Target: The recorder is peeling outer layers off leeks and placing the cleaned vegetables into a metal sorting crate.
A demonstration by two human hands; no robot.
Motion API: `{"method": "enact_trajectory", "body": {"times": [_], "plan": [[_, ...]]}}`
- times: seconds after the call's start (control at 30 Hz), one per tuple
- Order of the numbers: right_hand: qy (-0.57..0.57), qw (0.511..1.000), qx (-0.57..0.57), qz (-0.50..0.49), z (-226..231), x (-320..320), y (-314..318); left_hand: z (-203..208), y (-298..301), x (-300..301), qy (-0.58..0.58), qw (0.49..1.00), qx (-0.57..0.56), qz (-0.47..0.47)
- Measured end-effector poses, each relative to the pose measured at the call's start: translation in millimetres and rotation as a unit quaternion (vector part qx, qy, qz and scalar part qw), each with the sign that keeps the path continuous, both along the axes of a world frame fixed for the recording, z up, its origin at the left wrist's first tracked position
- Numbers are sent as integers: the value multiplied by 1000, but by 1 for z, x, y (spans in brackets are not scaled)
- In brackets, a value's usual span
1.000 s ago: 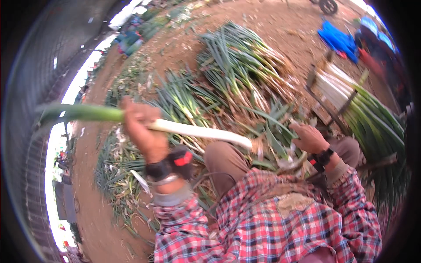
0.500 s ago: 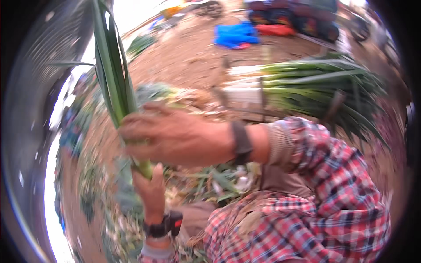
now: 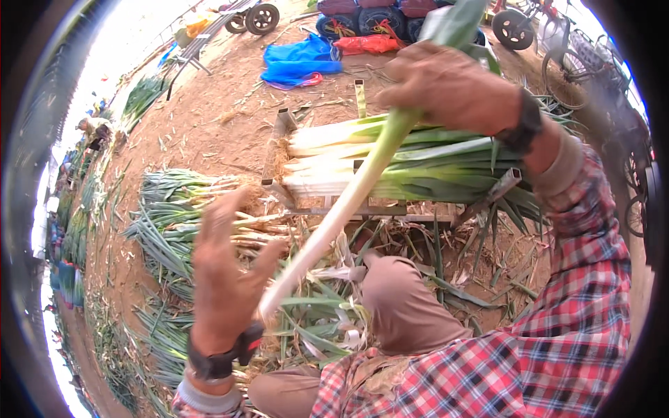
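A single leek [image 3: 331,221] slants across the middle, with its white end low and its green leaves high. My right hand [image 3: 449,90] is closed around the green part. My left hand [image 3: 228,272] is slightly blurred, its fingers apart and nothing held in them. It is beside the leek's white lower end. Behind the held leek, a stack of leeks [image 3: 446,164] lies in a metal rack [image 3: 277,191], white ends to the left and leaves to the right. Untrimmed leeks [image 3: 174,209] lie in a heap on the ground left of the rack.
Cut leaves and peelings [image 3: 317,331] litter the soil around my knees [image 3: 404,299]. Beyond the rack lie a blue plastic sheet [image 3: 296,63] and a red bag [image 3: 368,44]. A wheeled cart [image 3: 240,21] and a bicycle [image 3: 571,66] stand farther back. Another person [image 3: 96,131] is far left.
My right hand has carried the leek rightward and up, toward the rack. My left hand no longer holds the leek's lower end; its fingers have spread. The view has turned, bringing the rack nearer the centre.
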State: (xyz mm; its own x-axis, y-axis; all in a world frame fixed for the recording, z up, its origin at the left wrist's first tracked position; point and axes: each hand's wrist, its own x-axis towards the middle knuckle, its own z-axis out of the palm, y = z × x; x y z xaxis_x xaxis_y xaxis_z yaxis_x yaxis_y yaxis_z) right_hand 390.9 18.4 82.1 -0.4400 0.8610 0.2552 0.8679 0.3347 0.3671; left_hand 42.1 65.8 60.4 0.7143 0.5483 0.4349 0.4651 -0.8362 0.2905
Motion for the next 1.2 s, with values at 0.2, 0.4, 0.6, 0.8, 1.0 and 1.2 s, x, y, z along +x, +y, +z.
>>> {"method": "enact_trajectory", "body": {"times": [0.2,0.4,0.6,0.8,1.0,1.2], "plan": [[-33,984,11,-174,-6,137,4,-14,94,-139,-172,929,-227,237],[96,969,-107,-202,-55,111,48,-92,133,-45,-39,964,-214,151],[108,944,-241,-200,-157,82,94,-196,141,76,-32,981,-191,12],[99,927,-270,-239,-211,86,104,-254,158,110,1,979,-201,33],[65,965,-151,-204,-245,71,116,-289,174,138,-29,974,-222,38],[89,920,-292,-245,-242,68,127,-268,102,103,-92,967,-235,42]]}}
